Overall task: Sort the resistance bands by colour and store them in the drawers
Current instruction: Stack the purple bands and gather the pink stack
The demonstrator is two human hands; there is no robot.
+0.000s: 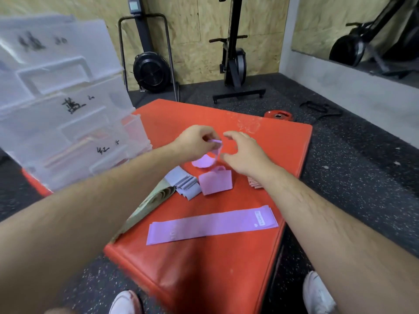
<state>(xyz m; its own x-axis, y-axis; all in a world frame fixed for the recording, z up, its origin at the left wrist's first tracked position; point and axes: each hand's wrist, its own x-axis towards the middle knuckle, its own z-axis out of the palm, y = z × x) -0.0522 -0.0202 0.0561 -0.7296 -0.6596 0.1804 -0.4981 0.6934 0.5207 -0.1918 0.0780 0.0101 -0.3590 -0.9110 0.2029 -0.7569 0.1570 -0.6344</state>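
Observation:
My left hand (pixel 196 141) pinches a lilac resistance band (pixel 209 155) and holds it above the red mat (pixel 226 264); the band hangs down in a loop. Close to its right, my right hand (pixel 243 155) hovers with loosely curved fingers and holds nothing. Below the hands lie a folded pink band (pixel 216 182), a pile of grey-blue bands (pixel 184 183) and a rolled green band (pixel 156 198). A flat stack of lilac bands (pixel 212 224) lies nearer to me. Pink-red bands (pixel 255 183) peek out under my right wrist.
A translucent plastic drawer unit (pixel 61 105) with handwritten labels stands on the mat's left corner, its lowest drawer showing reddish bands inside. A red weight plate (pixel 278 115) lies beyond the mat. Gym machines stand at the back wall. My shoes show at the bottom.

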